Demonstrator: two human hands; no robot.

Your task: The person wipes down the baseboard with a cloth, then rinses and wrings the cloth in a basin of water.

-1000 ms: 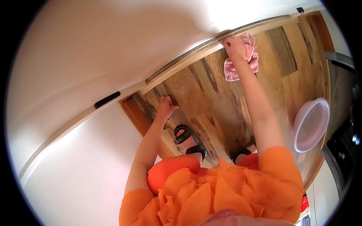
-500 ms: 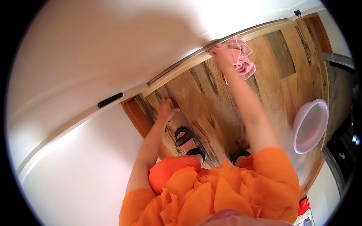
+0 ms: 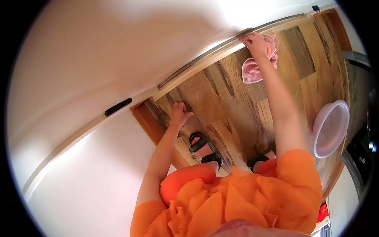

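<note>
My right hand (image 3: 257,46) grips a pink cloth (image 3: 252,72) with a pale edge, its fingers right at the pale ledge (image 3: 224,53) along the base of the white wall panel. Part of the cloth spreads to the right of the hand, and a folded end hangs below it over the floor. Over the wood-patterned floor (image 3: 205,98), near the left corner, is my left hand (image 3: 180,115), with its fingers loosely bent, its thumb held apart and nothing in it.
A translucent pale basin (image 3: 333,130) stands on the floor at the right, near dark cabinet fronts. My sandalled foot (image 3: 201,146) is below the left hand. A black handle (image 3: 118,106) sits on the white panel at the left.
My right hand has slid right along the ledge with the cloth, whose lower end now hangs to the left beneath the wrist. My left hand keeps nearly the same pose; the view has shifted slightly.
</note>
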